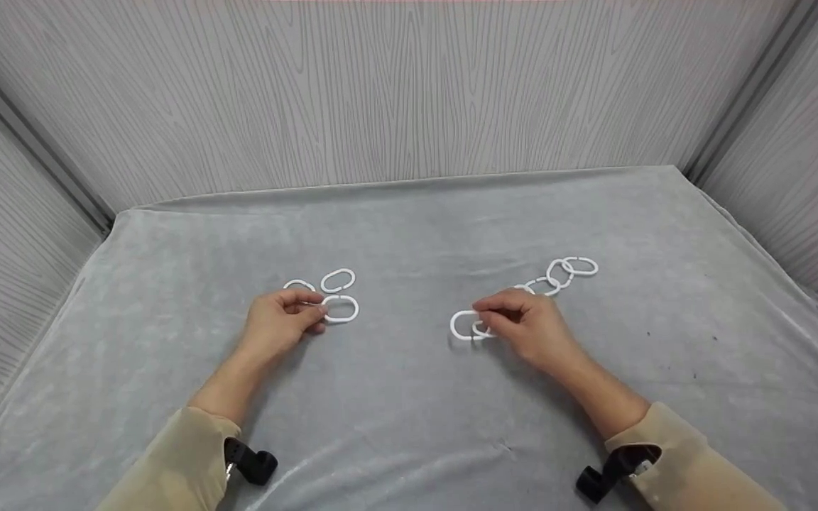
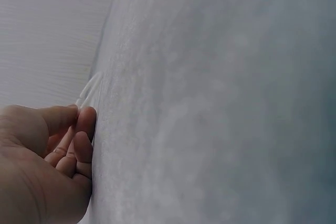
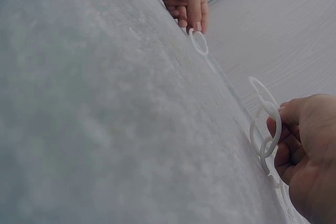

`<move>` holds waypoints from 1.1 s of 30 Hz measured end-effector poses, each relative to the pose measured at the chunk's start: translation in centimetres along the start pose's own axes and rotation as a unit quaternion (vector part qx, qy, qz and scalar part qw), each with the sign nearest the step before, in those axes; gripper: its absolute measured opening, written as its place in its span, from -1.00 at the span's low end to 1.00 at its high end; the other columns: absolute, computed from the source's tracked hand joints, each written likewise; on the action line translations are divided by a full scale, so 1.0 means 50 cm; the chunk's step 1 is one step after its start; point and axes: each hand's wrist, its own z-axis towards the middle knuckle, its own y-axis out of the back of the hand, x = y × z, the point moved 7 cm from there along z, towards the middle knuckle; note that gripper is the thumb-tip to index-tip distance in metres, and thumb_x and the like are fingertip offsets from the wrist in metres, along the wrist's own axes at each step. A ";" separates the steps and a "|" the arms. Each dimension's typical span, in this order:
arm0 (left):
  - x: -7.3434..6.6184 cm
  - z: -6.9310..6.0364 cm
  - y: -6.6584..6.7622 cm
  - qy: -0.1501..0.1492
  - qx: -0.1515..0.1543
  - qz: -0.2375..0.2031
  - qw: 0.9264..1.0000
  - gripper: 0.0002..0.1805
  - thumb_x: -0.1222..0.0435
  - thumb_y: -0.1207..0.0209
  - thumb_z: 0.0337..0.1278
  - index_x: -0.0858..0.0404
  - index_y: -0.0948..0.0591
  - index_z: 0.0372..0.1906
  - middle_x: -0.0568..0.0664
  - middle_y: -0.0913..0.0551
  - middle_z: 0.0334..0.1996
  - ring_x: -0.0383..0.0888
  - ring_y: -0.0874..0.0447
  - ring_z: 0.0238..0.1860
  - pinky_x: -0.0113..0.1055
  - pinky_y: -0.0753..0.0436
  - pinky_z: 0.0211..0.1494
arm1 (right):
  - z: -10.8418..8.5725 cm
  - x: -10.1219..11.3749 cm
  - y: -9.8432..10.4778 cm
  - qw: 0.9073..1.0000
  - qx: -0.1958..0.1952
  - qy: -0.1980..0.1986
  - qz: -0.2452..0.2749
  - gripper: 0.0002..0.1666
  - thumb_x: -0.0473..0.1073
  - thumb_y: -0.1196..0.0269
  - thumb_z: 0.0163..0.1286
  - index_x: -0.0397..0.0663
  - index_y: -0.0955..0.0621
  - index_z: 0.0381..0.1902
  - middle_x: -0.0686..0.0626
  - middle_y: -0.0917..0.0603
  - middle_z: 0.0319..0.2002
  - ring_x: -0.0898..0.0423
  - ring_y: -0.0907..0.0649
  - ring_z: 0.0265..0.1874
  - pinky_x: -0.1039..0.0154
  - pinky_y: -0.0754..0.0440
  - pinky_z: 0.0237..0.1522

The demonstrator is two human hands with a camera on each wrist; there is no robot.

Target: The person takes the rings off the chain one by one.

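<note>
Between thumb and fingers my left hand (image 1: 285, 317) pinches a white oval plastic link (image 1: 341, 309) by its left end, just over the cloth. Two loose links lie by that hand: one (image 1: 339, 280) behind the held link, another (image 1: 300, 284) partly hidden by the fingers. My right hand (image 1: 526, 326) pinches the end of a white link chain, whose end link (image 1: 463, 326) sticks out to the left of the fingertips. Behind the right hand the chain (image 1: 560, 272) trails to the back right on the cloth. Part of it is hidden by the hand.
A grey cloth (image 1: 395, 397) with soft wrinkles covers the table. Grey wood-patterned panels (image 1: 409, 92) stand behind it and on both sides. Black wrist devices (image 1: 253, 463) sit at both sleeve cuffs.
</note>
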 end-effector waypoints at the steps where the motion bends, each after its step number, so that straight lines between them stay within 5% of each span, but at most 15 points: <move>1: -0.001 -0.001 0.000 0.001 -0.001 0.000 1.000 -0.71 0.49 -0.37 0.29 0.55 -0.68 0.05 0.01 -0.75 -0.45 -0.24 -0.74 -0.50 -0.46 -0.68 -0.34 | 0.000 0.000 0.001 1.000 0.000 -0.001 -0.001 -0.84 -0.45 -0.42 0.36 -0.25 -0.83 -0.13 -0.14 -0.81 -0.21 0.18 -0.71 -0.23 0.45 -0.63 -0.16; 13: -0.012 -0.006 -0.001 -0.014 -0.008 0.014 1.000 -0.72 0.53 -0.37 0.25 0.56 -0.70 0.03 0.02 -0.74 -0.38 -0.24 -0.72 -0.47 -0.43 -0.71 -0.32 | 0.001 -0.001 0.000 1.000 0.003 0.001 -0.005 -0.84 -0.43 -0.42 0.36 -0.24 -0.83 -0.12 -0.13 -0.81 -0.20 0.20 -0.71 -0.22 0.45 -0.63 -0.16; 22: -0.036 -0.016 0.001 -0.050 -0.041 0.105 0.992 -0.79 0.47 -0.38 0.22 0.46 -0.76 -0.06 0.02 -0.73 -0.38 -0.30 -0.63 -0.45 -0.51 -0.60 -0.35 | 0.001 0.001 0.003 1.000 -0.003 0.005 -0.017 -0.85 -0.44 -0.43 0.36 -0.25 -0.83 -0.14 -0.11 -0.81 -0.22 0.21 -0.70 -0.23 0.47 -0.61 -0.17; 33: -0.085 -0.043 -0.056 -0.065 -0.018 0.041 0.997 -0.76 0.46 -0.39 0.24 0.44 -0.76 -0.01 0.05 -0.72 -0.32 -0.19 -0.74 -0.38 -0.41 -0.68 -0.24 | 0.002 0.001 0.003 1.000 -0.004 -0.006 -0.014 -0.83 -0.46 -0.42 0.35 -0.23 -0.84 -0.14 -0.09 -0.82 -0.21 0.18 -0.71 -0.21 0.45 -0.62 -0.14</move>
